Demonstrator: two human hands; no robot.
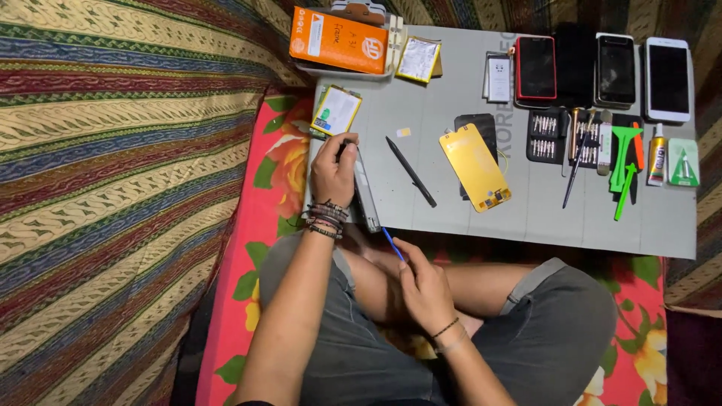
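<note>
We sit cross-legged and work at the near left corner of the grey mat (526, 218). Our left hand (335, 169) is closed around the dark phone (366, 197), which stands on its long edge, tilted, at the border of the mat; the fingers wrap over its top part and hold it firmly. Our right hand (425, 289) pinches a thin blue tool (392, 243) between thumb and fingers, and its tip points up toward the lower end of the phone, close to it; we cannot tell if it touches.

Just above the left hand lies a battery with a yellow frame (336, 110). A black stylus-like pen (411, 171) lies on the mat near the phone, and a yellow screen part (475, 167) is further right. A screwdriver set (562, 135), green pry tools (623, 162), a glue tube (658, 156) and several phones (602, 71) are well apart, along the far side.

We judge that the risk is in the edge position: the phone rests only on its side near the border of the mat, so a hard push from the thin tool could make it slip from the hand or fall onto our lap. Also the tool may bend or scratch the frame if the angle is too steep.
</note>
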